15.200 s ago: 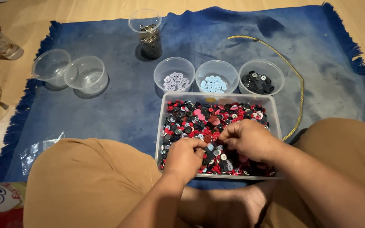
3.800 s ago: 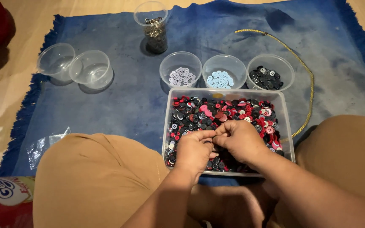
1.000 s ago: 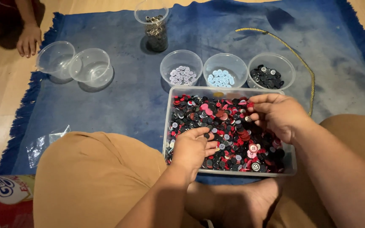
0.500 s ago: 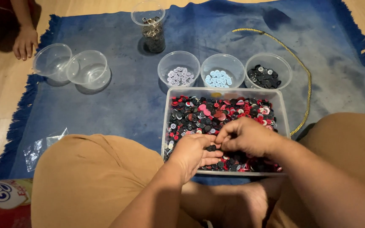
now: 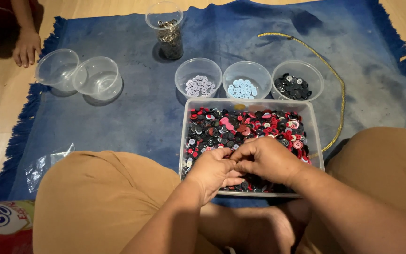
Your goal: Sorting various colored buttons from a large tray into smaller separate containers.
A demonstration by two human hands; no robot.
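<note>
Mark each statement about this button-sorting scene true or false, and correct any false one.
1. Both hands, the left hand and right hand, are over the clear box of mixed buttons. True.
2. The three small bowls beyond the box are all empty. False: the left bowl holds pale lilac buttons, the middle bowl light blue ones, the right bowl black ones.
3. Two empty clear cups stand at the left of the blue cloth. True.
4. The tall jar holds red buttons. False: it holds small metal-coloured pieces.
5. A yellow cord lies curved on the cloth. True.
</note>
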